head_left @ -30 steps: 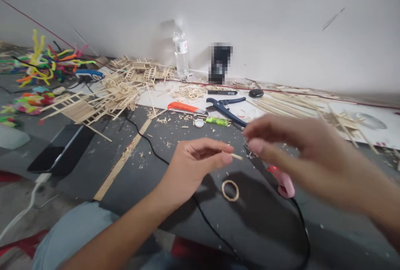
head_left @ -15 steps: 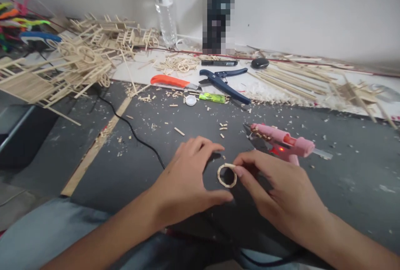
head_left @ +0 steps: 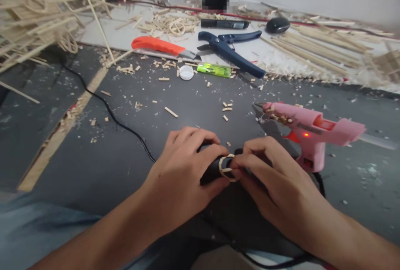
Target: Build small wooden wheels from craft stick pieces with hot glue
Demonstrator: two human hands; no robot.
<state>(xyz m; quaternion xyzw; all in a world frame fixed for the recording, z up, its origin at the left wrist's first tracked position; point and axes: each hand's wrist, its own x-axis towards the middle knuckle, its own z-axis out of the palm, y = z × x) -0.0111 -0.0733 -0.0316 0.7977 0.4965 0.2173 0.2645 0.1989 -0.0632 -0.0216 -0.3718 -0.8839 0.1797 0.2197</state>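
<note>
A small ring of short wooden stick pieces lies on the dark tabletop between my hands. My left hand curves around its left side, index fingertip at the far edge and thumb at the near edge, steadying it. With thumb and forefinger, my right hand pinches a short wooden stick that reaches across the inside of the ring. My right fingertips cover the ring's right side. Just beyond my right hand rests a pink hot glue gun with its red light on.
An orange utility knife, blue cutters, a green lighter and a white cap lie farther back. Wooden sticks are at the right rear, stick models at the left. A black cable crosses the left side.
My left thumb and index have closed in on the ring. My right fingers have moved from its upper right edge to a stick across its inside. The view has tilted down and closer.
</note>
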